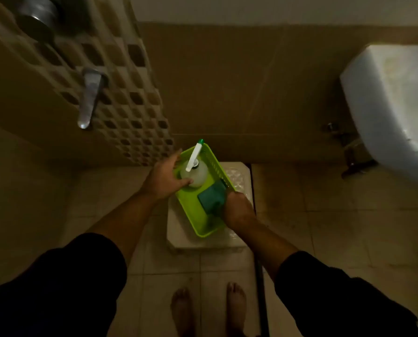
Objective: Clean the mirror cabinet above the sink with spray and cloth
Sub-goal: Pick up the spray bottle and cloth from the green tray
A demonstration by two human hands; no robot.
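Observation:
A lime green plastic basket (191, 220) sits on a pale stool (179, 234) on the floor. Inside it stands a clear spray bottle (197, 175) with a white nozzle tipped green, next to a folded dark green cloth (211, 195). My left hand (165, 177) curls round the bottle's body, thumb along its near side. My right hand (237, 210) grips the near edge of the cloth, fingers curled down over it. The mirror cabinet is out of view.
A white wash basin (392, 105) hangs at the right with pipework under it. At the left, a patterned tiled wall carries a metal lever tap (89, 98). My bare feet stand on the beige floor tiles (336, 215) below the stool.

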